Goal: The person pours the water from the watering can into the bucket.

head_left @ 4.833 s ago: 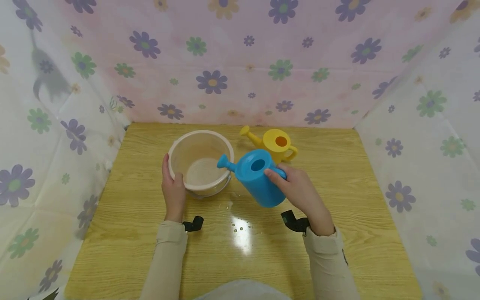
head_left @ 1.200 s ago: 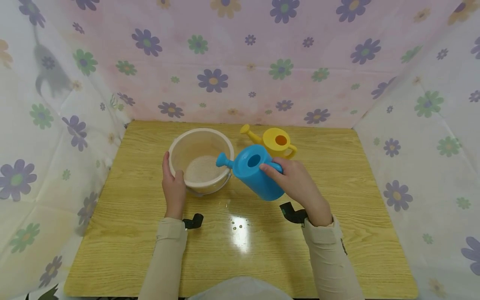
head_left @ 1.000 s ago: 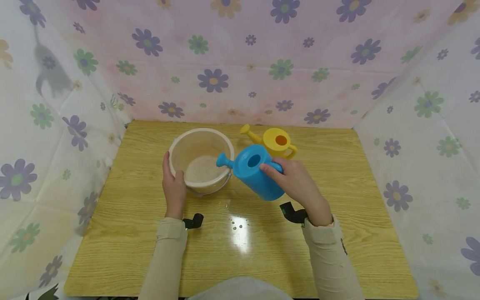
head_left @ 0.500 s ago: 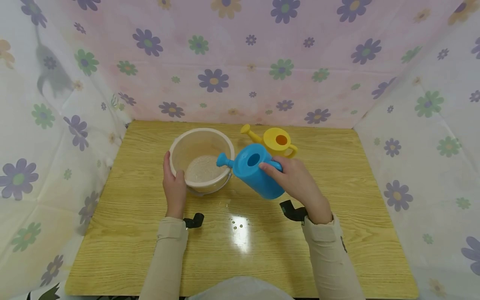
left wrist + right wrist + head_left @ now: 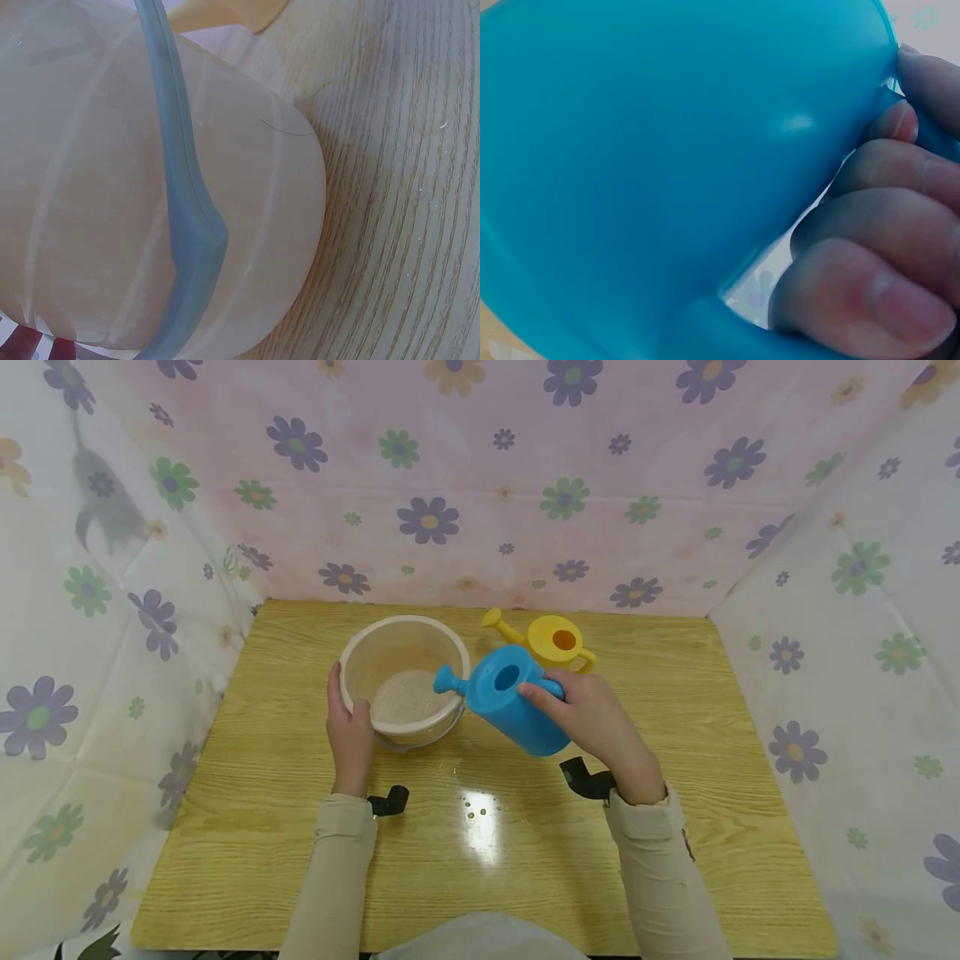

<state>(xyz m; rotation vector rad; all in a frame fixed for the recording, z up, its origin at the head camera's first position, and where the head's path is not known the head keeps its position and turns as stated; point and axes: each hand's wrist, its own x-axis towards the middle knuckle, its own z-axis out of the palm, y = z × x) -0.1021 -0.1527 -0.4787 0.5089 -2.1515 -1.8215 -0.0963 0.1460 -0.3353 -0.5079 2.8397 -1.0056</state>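
In the head view a blue watering can (image 5: pixel 521 706) is tilted left in the air, its spout (image 5: pixel 450 682) over the right rim of a pale bucket (image 5: pixel 405 727). My right hand (image 5: pixel 592 710) grips the can's handle; the right wrist view shows fingers (image 5: pixel 855 300) curled round it beside the can's body. My left hand (image 5: pixel 351 727) holds the bucket's left rim, thumb over the edge and fingers outside. Rippled water shows in the bucket's bottom. The left wrist view has the bucket's side with its grey-blue bail handle (image 5: pixel 187 217) hanging down.
A yellow watering can (image 5: pixel 553 642) stands behind the blue one. Water drops (image 5: pixel 476 812) lie on the wooden table (image 5: pixel 262 860) in front of the bucket. Flowered cloth walls (image 5: pixel 480 468) enclose the back and both sides.
The blue can has risen slightly and tipped further left over about five seconds, with its spout staying over the bucket's rim. Ripples in the bucket have become plainer. The left hand keeps its hold.
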